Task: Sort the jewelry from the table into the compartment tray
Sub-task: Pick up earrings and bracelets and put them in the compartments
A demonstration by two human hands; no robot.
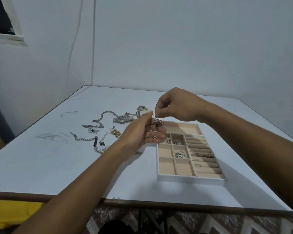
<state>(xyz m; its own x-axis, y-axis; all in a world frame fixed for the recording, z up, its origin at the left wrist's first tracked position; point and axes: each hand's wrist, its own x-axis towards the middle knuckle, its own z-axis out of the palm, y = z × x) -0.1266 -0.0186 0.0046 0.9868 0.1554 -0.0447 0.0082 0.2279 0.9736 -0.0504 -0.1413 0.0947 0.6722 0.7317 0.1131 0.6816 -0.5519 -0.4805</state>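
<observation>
Head view: the right hand (174,105) pinches the wire hook of a bow earring (158,122) between thumb and forefinger, right above the left hand (140,134). The left hand's fingers lie straight like a shelf (a heart ring (154,137) and a dark bead (157,126) rest on them too). The earring hangs upright, hook at 12. The compartment tray (189,180) sits on the table (57,166), its far corner under the hands. Its open cells lie at 5 o'clock from the pinch, nearer the right hand. A wristwatch (123,119) and chains (101,119) lie at 9 o'clock.
</observation>
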